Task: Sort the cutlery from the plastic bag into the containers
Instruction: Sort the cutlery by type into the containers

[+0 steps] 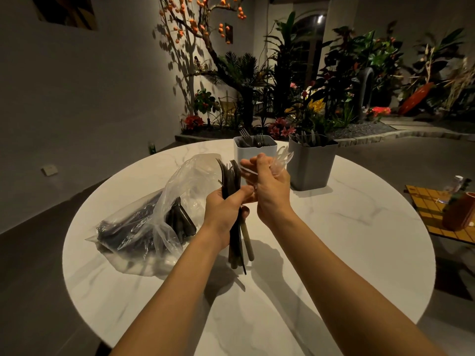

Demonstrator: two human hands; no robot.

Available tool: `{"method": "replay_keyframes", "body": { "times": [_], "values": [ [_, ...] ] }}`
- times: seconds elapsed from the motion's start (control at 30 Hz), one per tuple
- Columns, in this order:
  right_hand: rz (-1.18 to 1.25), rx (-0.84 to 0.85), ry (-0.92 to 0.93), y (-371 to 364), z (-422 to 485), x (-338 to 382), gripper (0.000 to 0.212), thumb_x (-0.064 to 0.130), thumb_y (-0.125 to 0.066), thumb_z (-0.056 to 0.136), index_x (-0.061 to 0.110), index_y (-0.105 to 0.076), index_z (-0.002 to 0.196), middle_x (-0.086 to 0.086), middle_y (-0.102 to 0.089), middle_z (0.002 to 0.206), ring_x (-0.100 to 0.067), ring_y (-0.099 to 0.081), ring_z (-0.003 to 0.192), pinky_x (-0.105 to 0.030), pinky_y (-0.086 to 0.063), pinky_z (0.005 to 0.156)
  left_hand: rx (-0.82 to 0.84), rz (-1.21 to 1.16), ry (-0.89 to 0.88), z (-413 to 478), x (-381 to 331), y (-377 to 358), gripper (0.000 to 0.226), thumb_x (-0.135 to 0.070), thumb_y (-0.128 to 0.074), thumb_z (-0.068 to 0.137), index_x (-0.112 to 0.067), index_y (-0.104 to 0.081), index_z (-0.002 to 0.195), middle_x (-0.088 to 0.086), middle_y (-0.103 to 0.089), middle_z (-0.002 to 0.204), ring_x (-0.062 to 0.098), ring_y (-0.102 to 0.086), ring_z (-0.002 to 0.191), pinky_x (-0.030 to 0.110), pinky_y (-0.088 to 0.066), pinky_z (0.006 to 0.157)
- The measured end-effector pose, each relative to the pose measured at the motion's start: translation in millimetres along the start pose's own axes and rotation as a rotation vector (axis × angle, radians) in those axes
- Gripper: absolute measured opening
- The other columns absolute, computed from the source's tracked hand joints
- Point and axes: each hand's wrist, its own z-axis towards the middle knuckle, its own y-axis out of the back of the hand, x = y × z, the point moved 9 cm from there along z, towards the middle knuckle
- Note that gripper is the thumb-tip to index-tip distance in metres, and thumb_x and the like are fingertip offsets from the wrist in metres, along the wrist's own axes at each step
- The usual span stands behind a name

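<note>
dark cutlery (229, 177) upright in left grip (225, 211)

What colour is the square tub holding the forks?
White: the square plastic tub stands beside a grey plastic tub, seen in the head view.

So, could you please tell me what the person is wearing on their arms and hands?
Nothing that shows. The left hand and the right hand are bare, with no gloves or rings visible. The left forearm and the right forearm are bare down to the frame's bottom edge, with no sleeve, watch or bracelet in view. Anything worn higher up is out of frame.
</note>
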Motion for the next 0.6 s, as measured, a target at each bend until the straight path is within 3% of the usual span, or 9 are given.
{"method": "replay_keyframes", "body": {
  "times": [0.17, 0.33, 0.43, 0.53, 0.6],
  "values": [
    [0.010, -0.018, 0.007, 0.3, 1.0, -5.0, 0.029, 0.029, -0.050, 0.105, 0.009, -0.067, 0.093, -0.013, -0.075, 0.102, -0.022, -0.074, 0.098, -0.040, -0.059, 0.088, 0.029, -0.020, -0.001, -1.4, 0.3, -3.3, 0.019, -0.023, -0.074, 0.093, -0.006, -0.072, 0.102, 0.003, -0.072, 0.077, 0.013, -0.055, 0.057, 0.025, -0.047, 0.053],
    [-0.043, -0.007, -0.022, 3.2, -2.2, -7.9, 0.035, 0.032, -0.050, 0.106, 0.005, -0.071, 0.097, -0.012, -0.075, 0.095, -0.024, -0.075, 0.089, -0.037, -0.062, 0.072, 0.087, -0.016, -0.026, -5.9, -2.6, -10.2, 0.038, -0.043, -0.077, 0.079, -0.012, -0.072, 0.100, 0.000, -0.063, 0.069, 0.012, -0.055, 0.058, 0.027, -0.049, 0.058],
    [0.011, 0.004, -0.080, 5.7, -1.8, -7.8, 0.034, 0.030, -0.051, 0.105, 0.005, -0.071, 0.096, -0.010, -0.075, 0.093, -0.023, -0.074, 0.091, -0.037, -0.062, 0.078, 0.065, 0.036, -0.066, -5.7, -4.3, -9.5, 0.022, -0.030, -0.077, 0.089, -0.013, -0.073, 0.102, 0.000, -0.068, 0.075, 0.010, -0.059, 0.061, 0.025, -0.050, 0.058],
    [0.002, 0.051, -0.169, 2.1, -4.8, -7.9, 0.036, 0.034, -0.049, 0.106, 0.009, -0.072, 0.095, -0.009, -0.076, 0.094, -0.019, -0.074, 0.090, -0.026, -0.059, 0.070, 0.027, 0.071, -0.131, -4.5, -6.5, -5.5, 0.011, -0.021, -0.076, 0.091, -0.014, -0.074, 0.100, 0.001, -0.071, 0.077, 0.012, -0.062, 0.064, 0.024, -0.052, 0.058],
    [0.011, 0.073, -0.237, -0.8, -7.2, -10.5, 0.038, 0.038, -0.048, 0.105, 0.009, -0.071, 0.097, -0.009, -0.076, 0.094, -0.019, -0.073, 0.090, -0.032, -0.058, 0.075, -0.003, 0.102, -0.164, -3.8, -7.7, -3.4, 0.010, -0.023, -0.075, 0.092, -0.015, -0.074, 0.097, 0.002, -0.069, 0.074, 0.014, -0.061, 0.060, 0.025, -0.052, 0.056]
  ]
}}
